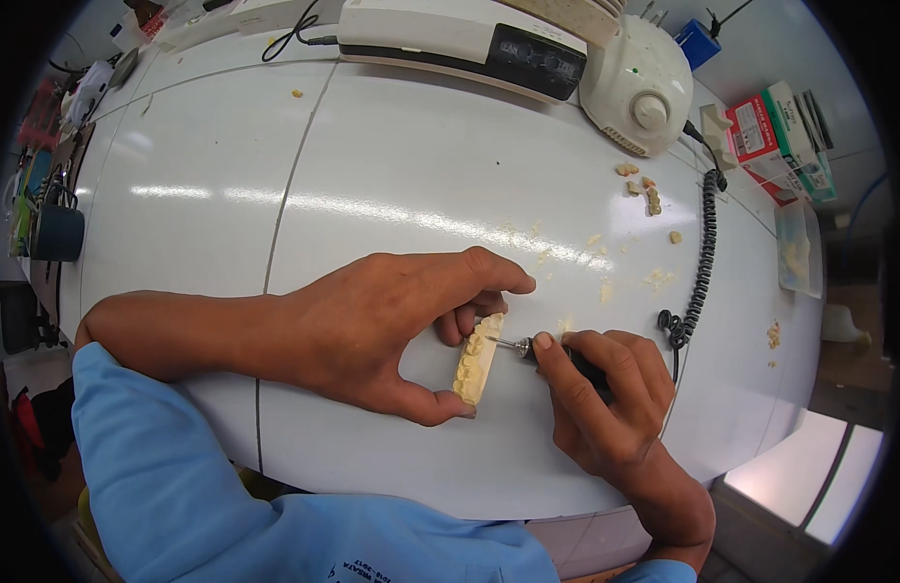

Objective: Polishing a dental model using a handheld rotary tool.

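A pale yellow dental plaster model (477, 361) with a row of teeth stands lengthwise between the thumb and curled fingers of my left hand (372, 325). The index finger of that hand stretches out past the model's far end. My right hand (610, 398) grips a dark rotary handpiece (588, 369) like a pen, thumb and fingers closed round it. Its thin metal bur points left and meets, or nearly meets, the model's toothed side near the far end. Whether the bur is spinning I cannot tell.
Plaster crumbs (605, 290) and small tooth-shaped pieces (652, 199) lie on the white table (372, 223). A coiled black cord (704, 253) runs down the right from a cream control unit (639, 87). A long white device (459, 49) stands at the back. Boxes (775, 136) and a clear tub (799, 248) sit far right.
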`<state>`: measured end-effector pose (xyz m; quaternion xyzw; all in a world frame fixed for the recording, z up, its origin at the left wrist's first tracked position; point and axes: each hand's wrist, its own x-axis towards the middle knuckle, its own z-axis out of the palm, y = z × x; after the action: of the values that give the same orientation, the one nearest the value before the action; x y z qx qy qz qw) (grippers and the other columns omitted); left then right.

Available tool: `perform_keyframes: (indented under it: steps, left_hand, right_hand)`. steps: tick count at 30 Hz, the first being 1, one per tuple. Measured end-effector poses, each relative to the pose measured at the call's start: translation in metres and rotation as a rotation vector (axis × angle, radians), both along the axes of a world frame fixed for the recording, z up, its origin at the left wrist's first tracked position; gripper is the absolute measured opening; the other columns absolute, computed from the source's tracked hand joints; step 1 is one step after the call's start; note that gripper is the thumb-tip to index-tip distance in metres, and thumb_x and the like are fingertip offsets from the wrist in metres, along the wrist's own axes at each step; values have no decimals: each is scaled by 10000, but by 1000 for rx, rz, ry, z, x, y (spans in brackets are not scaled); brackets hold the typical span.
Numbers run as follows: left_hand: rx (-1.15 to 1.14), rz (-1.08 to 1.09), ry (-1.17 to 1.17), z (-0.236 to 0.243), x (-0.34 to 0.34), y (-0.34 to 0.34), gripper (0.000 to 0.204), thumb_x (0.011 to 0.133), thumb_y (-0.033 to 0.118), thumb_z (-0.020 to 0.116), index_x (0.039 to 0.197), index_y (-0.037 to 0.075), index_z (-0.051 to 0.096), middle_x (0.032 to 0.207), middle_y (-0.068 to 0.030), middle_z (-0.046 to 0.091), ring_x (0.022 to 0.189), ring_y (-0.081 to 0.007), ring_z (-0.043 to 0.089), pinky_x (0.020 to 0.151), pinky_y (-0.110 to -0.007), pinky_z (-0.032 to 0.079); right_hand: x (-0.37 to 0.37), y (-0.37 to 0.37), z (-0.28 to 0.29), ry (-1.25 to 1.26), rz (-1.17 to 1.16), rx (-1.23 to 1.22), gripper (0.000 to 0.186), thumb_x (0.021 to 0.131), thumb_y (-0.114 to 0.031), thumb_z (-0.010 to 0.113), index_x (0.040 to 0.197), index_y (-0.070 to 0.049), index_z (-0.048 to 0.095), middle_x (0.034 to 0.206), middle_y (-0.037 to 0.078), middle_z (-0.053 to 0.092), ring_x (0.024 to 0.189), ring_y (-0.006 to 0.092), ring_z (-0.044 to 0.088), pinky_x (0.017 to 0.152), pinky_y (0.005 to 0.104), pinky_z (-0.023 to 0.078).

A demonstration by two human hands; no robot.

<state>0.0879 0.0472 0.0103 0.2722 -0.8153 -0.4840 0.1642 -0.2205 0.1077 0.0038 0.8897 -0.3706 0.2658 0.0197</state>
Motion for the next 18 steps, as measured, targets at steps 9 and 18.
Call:
perform_keyframes:
  steps: [9,18]
  left_hand:
    - [-19,-3,2,1,0,0,1048,848,228,1038,1719,30,489,1428,-163,719,1101,-204,783,996,-334,698]
    - [-24,-5,25,0,1,0,1048,845,225,1043,1717,20,499,1427,-156,718,1095,-209,782,988,-329,696]
  right_hand:
    - [-1,0,-2,-20,24,-6,513,769,-71,825,1273,-99,923,1001,100,744,803,230,689,653,364,491]
    - [-2,1,0,-10,0,12,491,781,-62,832,1262,-98,921,1008,96,738,783,226,678,641,361,477]
